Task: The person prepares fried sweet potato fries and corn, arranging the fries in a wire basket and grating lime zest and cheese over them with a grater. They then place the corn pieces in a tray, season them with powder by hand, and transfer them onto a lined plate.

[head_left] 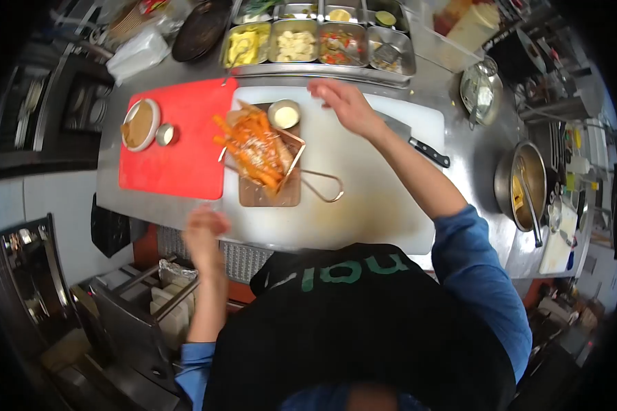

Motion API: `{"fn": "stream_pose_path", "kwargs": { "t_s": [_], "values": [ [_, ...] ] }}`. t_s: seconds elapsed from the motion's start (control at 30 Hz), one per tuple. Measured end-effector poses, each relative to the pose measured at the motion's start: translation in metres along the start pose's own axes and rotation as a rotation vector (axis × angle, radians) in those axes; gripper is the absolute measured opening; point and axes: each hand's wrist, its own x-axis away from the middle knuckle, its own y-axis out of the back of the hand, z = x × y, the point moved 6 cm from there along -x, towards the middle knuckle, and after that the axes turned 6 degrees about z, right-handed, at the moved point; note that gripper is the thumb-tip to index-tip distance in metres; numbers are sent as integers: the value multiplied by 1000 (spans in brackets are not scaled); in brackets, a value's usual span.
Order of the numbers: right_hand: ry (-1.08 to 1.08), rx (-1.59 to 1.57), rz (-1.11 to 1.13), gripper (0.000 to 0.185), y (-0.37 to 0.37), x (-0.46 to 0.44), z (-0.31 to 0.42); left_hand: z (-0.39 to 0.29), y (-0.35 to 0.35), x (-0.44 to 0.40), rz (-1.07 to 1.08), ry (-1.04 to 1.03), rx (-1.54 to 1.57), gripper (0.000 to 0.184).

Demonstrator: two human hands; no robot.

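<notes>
My right hand is held over the white cutting board, its fingers stretched out and nothing in them. Just left of it stands a small metal cup of pale sauce. Orange fries with a grated white topping fill a wire basket with a looped handle. The basket rests on a small wooden board. My left hand is near the counter's front edge, below the red cutting board; motion smears its fingers. A knife lies to the right of my right hand.
On the red board are a white bowl with brown pieces and a small metal cup. Metal trays of ingredients line the back. A dark pan stands back left, and a steel bowl with a utensil stands right.
</notes>
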Motion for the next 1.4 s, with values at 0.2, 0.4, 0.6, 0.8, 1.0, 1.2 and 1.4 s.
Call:
{"fn": "stream_pose_path", "kwargs": {
  "t_s": [0.2, 0.4, 0.6, 0.8, 1.0, 1.2, 1.4],
  "values": [
    [-303, -131, 269, 59, -55, -66, -28, 63, -66, 26, 181, 351, 495, 63],
    [-320, 202, 270, 66, -82, -95, -111, 86, -69, 15, 179, 478, 665, 65],
    [-215, 210, 343, 70, -92, -48, -41, 97, -49, 44, 89, 540, 638, 64],
    [-256, 269, 375, 75, -111, -12, -4, 131, -28, 80, 54, 503, 648, 58],
    [-131, 181, 355, 73, -114, -3, 0, 154, -28, 87, 78, 478, 723, 52],
    [474, -109, -1058, 40, 142, 8, 129, 136, -28, 99, -71, 456, 731, 35],
    [285, -281, -853, 41, 260, -79, 191, 80, 77, 77, -402, -265, 238, 5]
  ]
}}
